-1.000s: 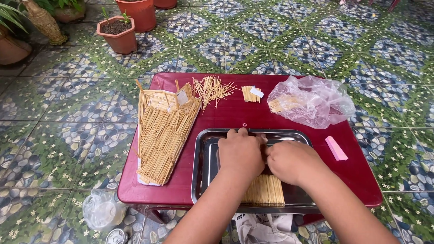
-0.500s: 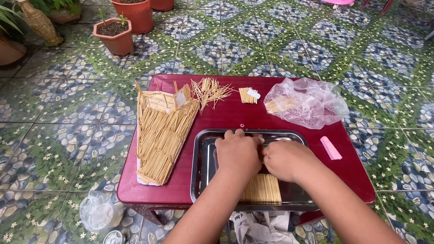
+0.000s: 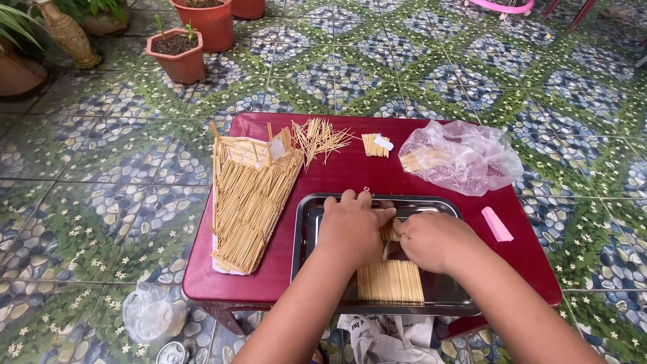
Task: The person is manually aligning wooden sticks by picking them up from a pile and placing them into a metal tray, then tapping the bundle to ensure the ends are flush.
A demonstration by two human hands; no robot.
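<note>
Head view. A metal tray [image 3: 304,229], rectangular with rounded corners and a raised rim, sits at the near edge of a dark red table [image 3: 350,172]. Both hands are inside it, knuckles up. The left hand [image 3: 350,229] lies palm down with its fingers curled over a small bundle of thin pale sticks [image 3: 389,230]; the right hand [image 3: 431,239] closes on the same bundle from 3 o'clock, so the two hands meet over it, thumbs touching the sticks. Just toward 6 o'clock of the hands lies a flat, squared-off batch of sticks [image 3: 391,281], ends aligned, resting on the tray floor near its front rim.

At 9 o'clock of the tray, a long fan-shaped heap of sticks [image 3: 246,202] lies on paper, wide at the far end and reaching the table's left front corner. At 12 o'clock a loose scatter of sticks [image 3: 320,138] spreads near the far edge, with a short tied bundle [image 3: 374,145] just beside it. At 1 o'clock a crumpled clear plastic bag [image 3: 465,158] holds more sticks. A small pink block [image 3: 497,224] lies at 3 o'clock, close to the table's right edge.

Bare table shows between tray and bag, and in a strip between tray and heap. The tray's front rim almost reaches the table's near edge. On the patterned tile floor, terracotta pots [image 3: 178,57] stand well away at 11 o'clock, and a clear bag [image 3: 151,313] lies by the table's left leg.
</note>
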